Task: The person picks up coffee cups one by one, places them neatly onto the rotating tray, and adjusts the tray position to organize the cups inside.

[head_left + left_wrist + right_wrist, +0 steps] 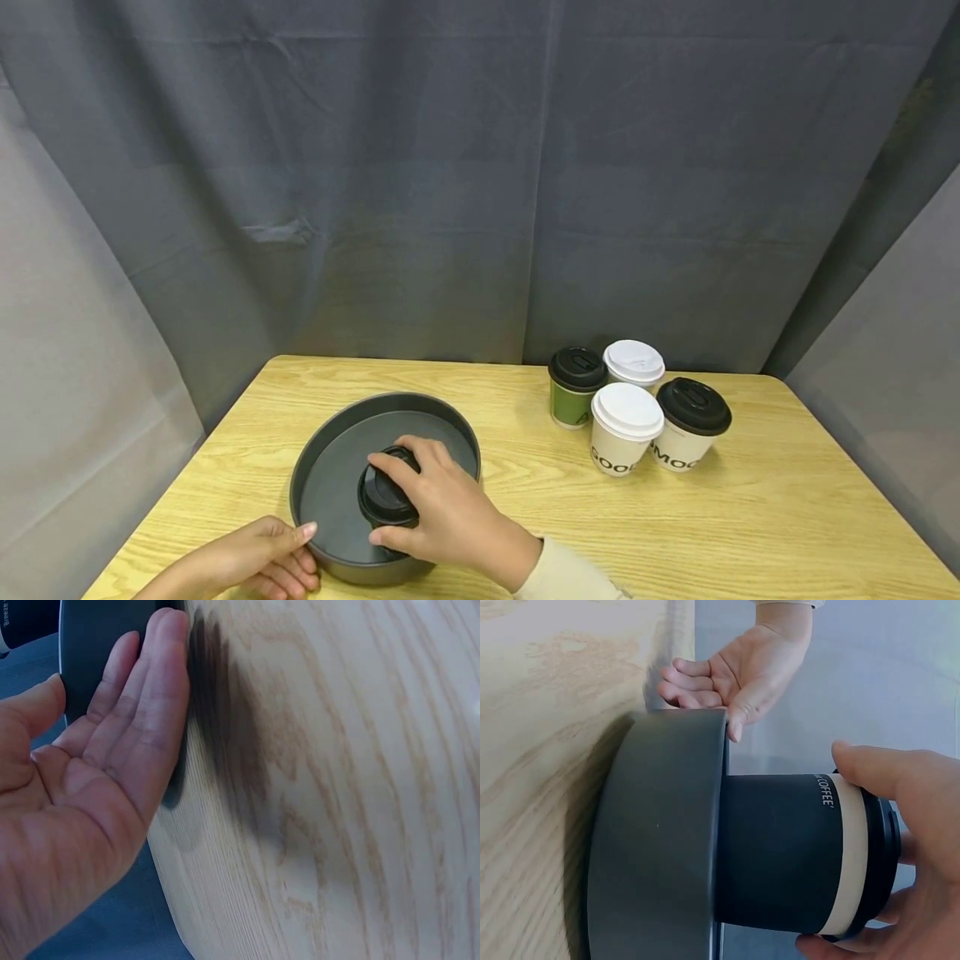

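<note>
My right hand (450,508) grips a dark paper coffee cup (780,851) around its black lid (390,492), thumb on one side and fingers on the other. The cup stands upright within the round dark grey cake pan (330,467); the pan's wall hides its base in the right wrist view. At the pan's near left side, my left hand (258,554) holds the rim, its thumb over the edge and its fingers along the outer wall. In the left wrist view, those fingers (142,712) lie nearly straight against the pan.
Several lidded paper cups stand grouped at the back right: a green one (570,404) with a black lid, two with white lids (626,408) (634,360), and a cream one (678,442) with a black lid. Grey cloth (420,183) hangs behind the wooden table (562,517).
</note>
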Motion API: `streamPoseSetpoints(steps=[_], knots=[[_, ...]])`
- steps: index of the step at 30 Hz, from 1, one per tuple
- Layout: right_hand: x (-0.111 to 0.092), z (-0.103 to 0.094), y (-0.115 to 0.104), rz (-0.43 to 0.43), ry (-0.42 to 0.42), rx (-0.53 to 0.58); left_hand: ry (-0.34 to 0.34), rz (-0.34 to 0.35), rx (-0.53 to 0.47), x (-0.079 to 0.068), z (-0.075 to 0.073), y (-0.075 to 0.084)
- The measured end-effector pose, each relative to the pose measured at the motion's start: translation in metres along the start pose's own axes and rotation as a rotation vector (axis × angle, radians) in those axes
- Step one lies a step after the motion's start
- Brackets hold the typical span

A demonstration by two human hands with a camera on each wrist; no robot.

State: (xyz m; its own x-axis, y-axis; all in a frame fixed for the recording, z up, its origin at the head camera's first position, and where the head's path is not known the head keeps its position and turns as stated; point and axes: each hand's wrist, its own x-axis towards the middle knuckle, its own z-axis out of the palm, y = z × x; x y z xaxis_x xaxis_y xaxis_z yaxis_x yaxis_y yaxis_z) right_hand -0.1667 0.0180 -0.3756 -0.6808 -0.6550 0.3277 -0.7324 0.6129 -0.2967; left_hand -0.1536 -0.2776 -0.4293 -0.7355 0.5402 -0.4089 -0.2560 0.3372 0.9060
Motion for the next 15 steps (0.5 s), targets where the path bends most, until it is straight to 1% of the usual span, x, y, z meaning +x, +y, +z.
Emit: streamPoseSetpoints(steps=[5, 10, 15], knots=[[0.0005, 0.0022, -0.0027, -0.034, 0.007, -0.031, -0.004, 0.001, 0.004, -0.0007, -0.001, 0.0002], [-0.0017, 0.0017, -0.0052, -0.066, -0.003, -0.053, -0.005, -0.001, -0.005, 0.0, -0.0016, -0.0015], [-0.0041, 0.0028, -0.0062, -0.081, 0.004, -0.08, -0.005, 0.001, -0.008, 0.0011, -0.0016, -0.0031]])
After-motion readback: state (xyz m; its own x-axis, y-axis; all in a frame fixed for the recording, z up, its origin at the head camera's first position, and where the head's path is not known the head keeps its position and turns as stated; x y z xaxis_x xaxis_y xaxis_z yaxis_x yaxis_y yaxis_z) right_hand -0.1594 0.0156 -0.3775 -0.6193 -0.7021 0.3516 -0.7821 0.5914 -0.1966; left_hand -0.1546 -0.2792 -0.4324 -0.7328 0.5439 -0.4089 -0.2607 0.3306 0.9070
